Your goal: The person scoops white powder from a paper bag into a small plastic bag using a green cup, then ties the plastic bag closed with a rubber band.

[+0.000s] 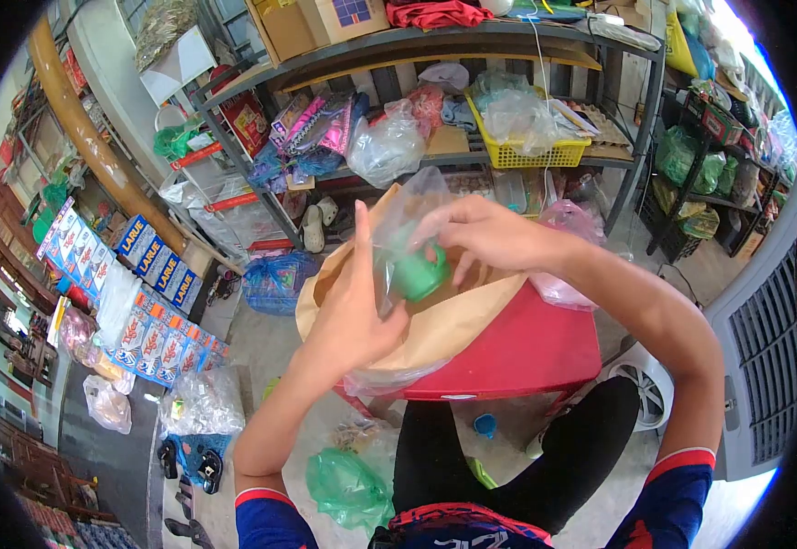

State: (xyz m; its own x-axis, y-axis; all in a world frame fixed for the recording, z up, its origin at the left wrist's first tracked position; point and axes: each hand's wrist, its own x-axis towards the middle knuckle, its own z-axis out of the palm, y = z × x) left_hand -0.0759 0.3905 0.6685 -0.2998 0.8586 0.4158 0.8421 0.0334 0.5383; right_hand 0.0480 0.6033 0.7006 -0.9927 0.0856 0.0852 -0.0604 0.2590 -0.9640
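Observation:
A clear plastic bag [424, 190] stands upright between my hands, with a green cup-shaped thing [420, 274] in or behind its film. My right hand [483, 240] bends over from the right, its fingers curled and gripping the bag near the green thing. On the other side, my left hand [355, 306] has its fingers stretched upward and its thumb apart, touching the film. Below both hands, a large brown paper sheet or bag [458, 334] lies spread on a red table [545, 343]. Part of the green thing is hidden by fingers and plastic.
Behind stands a metal shelf [472, 157] carrying a yellow basket [536, 149], plastic bags and boxes. A pink plastic bag [565, 274] is at the table's right. A green bag [348, 489] and a small blue cup [484, 425] lie on the floor. A grey slatted appliance [774, 348] stands right.

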